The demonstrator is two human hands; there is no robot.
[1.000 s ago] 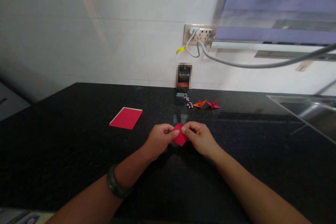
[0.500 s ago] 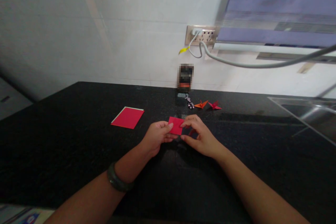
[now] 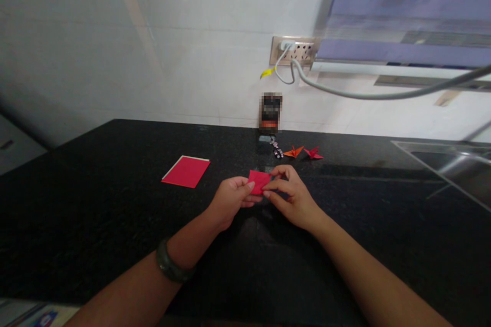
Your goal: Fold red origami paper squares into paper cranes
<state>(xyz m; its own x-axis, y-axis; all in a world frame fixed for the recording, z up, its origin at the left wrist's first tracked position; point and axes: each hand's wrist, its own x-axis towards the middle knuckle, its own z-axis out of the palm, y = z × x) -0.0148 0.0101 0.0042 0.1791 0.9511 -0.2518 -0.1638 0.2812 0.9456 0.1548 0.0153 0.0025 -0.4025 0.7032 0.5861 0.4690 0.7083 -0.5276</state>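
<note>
A small red square of folded paper [image 3: 259,181] is held above the dark counter between my two hands. My left hand [image 3: 232,197] grips its left side, thumb on top and fingers underneath. At the paper's lower right corner, my right hand [image 3: 291,195] pinches the edge between thumb and finger, its other fingers raised near the upper right corner. Further left lies a stack of larger red paper sheets [image 3: 186,171], with a pale edge showing along its back. Behind my right hand sit an orange paper crane [image 3: 294,152] and a red paper crane [image 3: 313,153].
The black speckled counter [image 3: 115,204] meets a white tiled wall. A blurred dark box-like thing [image 3: 270,112] stands against the wall, a beaded strap [image 3: 276,147] before it. A metal sink [image 3: 452,163] is at the right. A grey cable [image 3: 364,95] runs from near the socket panel [image 3: 293,51].
My right thumb and finger have come together on the lower right corner of the folded paper. The paper and both hands have shifted slightly; the left hand keeps its hold.
</note>
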